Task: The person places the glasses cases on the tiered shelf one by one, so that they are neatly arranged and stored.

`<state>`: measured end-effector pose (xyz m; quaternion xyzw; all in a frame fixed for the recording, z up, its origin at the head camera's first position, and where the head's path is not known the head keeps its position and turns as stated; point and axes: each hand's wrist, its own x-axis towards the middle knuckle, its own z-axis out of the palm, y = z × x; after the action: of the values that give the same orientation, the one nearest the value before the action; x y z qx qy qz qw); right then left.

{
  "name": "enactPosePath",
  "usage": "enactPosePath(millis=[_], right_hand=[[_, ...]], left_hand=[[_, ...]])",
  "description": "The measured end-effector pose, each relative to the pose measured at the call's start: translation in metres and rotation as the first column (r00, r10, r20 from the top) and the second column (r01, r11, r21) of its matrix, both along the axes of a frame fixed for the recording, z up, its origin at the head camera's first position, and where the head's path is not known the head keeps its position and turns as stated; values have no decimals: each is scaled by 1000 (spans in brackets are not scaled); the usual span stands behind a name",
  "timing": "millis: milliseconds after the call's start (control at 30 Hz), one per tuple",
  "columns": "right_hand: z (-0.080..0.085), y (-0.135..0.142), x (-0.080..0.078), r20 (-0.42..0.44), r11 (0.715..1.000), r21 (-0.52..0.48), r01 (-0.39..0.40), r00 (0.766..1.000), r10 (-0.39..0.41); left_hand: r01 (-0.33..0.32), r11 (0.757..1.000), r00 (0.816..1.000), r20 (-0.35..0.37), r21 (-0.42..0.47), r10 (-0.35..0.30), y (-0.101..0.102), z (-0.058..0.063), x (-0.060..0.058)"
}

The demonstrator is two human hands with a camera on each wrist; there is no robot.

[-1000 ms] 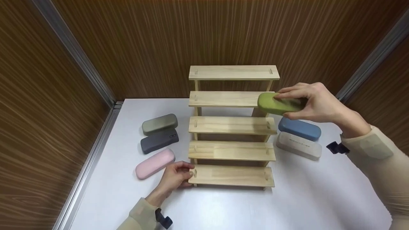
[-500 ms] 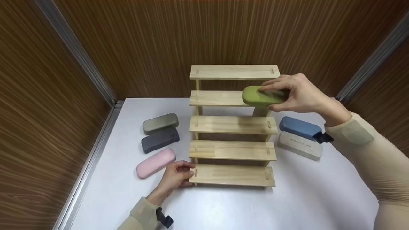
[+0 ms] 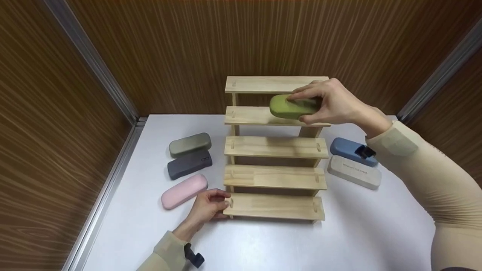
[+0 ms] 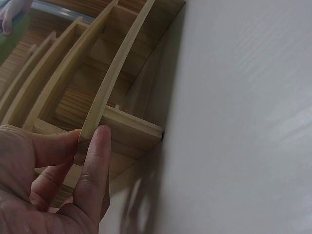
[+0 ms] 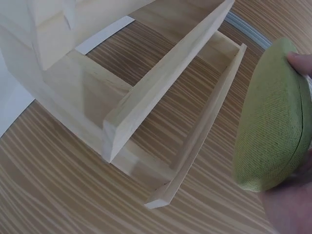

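Observation:
My right hand (image 3: 331,101) grips a green glasses case (image 3: 288,107) by its right end, thumb below and fingers over the top. In the head view the case overlaps the second tier from the top of a stepped wooden rack (image 3: 276,146). The right wrist view shows the green case's woven surface (image 5: 270,117) apart from the rack's boards. My left hand (image 3: 207,205) pinches the left end of the rack's lowest board. In the left wrist view, thumb and fingers (image 4: 95,175) squeeze that board's edge from both sides.
Left of the rack lie an olive-grey case (image 3: 190,145), a dark grey case (image 3: 189,164) and a pink case (image 3: 184,191). To its right are a blue case (image 3: 344,148), partly behind the right wrist's black clip, and a whitish case (image 3: 354,172). Wood-grain panels (image 3: 263,37) enclose the white table (image 3: 263,244).
My right hand has carried the green glasses case left and farther back, from the rack's right side to over its upper tiers. The left hand stays on the lowest board.

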<state>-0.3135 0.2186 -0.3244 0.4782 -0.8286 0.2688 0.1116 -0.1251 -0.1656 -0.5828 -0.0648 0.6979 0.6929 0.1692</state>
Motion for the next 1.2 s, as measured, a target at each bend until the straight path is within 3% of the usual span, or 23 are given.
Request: enactPosePath(millis=[833,1200], right_hand=[[10,-49,-36,58,999,-37,25,998,-23],[20,-76,-52,102,997,-22,80,992,-77]], left_hand=[[3,1000,1000,1,0,-3,0,2,-1],[-5,1000,1000,7,-19,5,-3,4,1]])
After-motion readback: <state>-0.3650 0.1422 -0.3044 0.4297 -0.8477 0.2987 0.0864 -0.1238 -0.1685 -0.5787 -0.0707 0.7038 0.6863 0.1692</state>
